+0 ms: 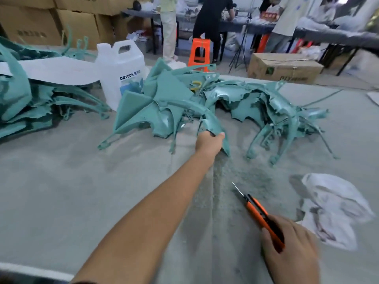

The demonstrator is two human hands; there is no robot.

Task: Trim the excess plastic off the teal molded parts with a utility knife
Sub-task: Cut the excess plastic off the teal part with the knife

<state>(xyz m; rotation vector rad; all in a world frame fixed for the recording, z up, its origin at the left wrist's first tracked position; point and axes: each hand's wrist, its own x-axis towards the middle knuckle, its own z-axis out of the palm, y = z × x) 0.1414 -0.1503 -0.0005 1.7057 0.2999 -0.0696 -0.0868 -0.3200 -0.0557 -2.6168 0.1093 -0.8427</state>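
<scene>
A heap of teal molded parts with ragged flash lies across the middle of the grey table. My left hand reaches far forward and grips the near edge of one curved, wing-shaped teal part at the front of the heap. My right hand stays near the table's front and holds an orange utility knife, its thin blade extended and pointing away toward the heap. Fine teal shavings cover the table between the knife and the parts.
A second stack of teal parts lies at the far left under a white sheet. A white plastic jug stands behind the heap. A crumpled white rag lies at the right. People, an orange stool and cardboard boxes fill the background.
</scene>
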